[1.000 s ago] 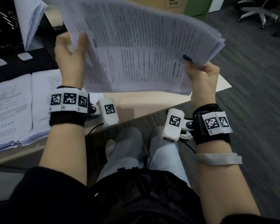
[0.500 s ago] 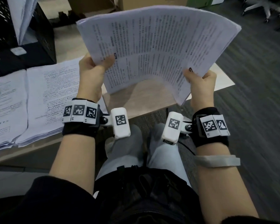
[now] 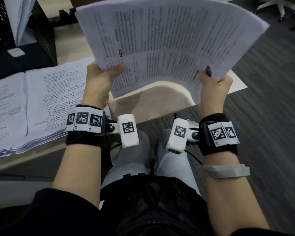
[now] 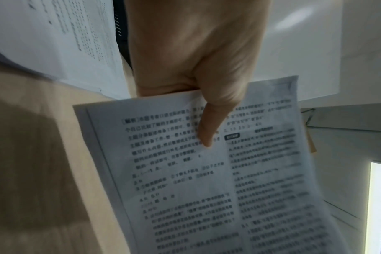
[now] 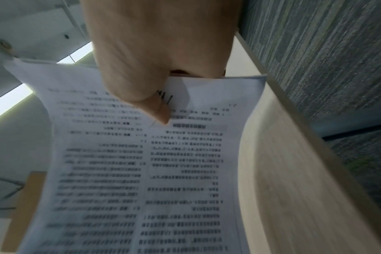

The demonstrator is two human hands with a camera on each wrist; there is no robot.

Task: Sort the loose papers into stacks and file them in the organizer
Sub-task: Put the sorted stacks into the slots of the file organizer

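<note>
Both hands hold up one thick sheaf of printed papers, arched upward over the table's corner. My left hand grips its left edge, thumb on the printed face. My right hand grips the right edge the same way. The left wrist view shows the thumb pressed on the sheaf by my left hand. In the right wrist view the thumb of my right hand lies on the text of the sheaf. A black mesh organizer stands at the far left with white sheets upright in it.
Two flat stacks of printed pages lie side by side on the light wooden table at the left, near its front edge. The table's right corner ends beside grey carpet. An office chair base stands at the far right.
The sheaf has come down and toward me, bowing into a stronger arch. Both hands kept their hold and moved slightly right relative to the stacks on the table.
</note>
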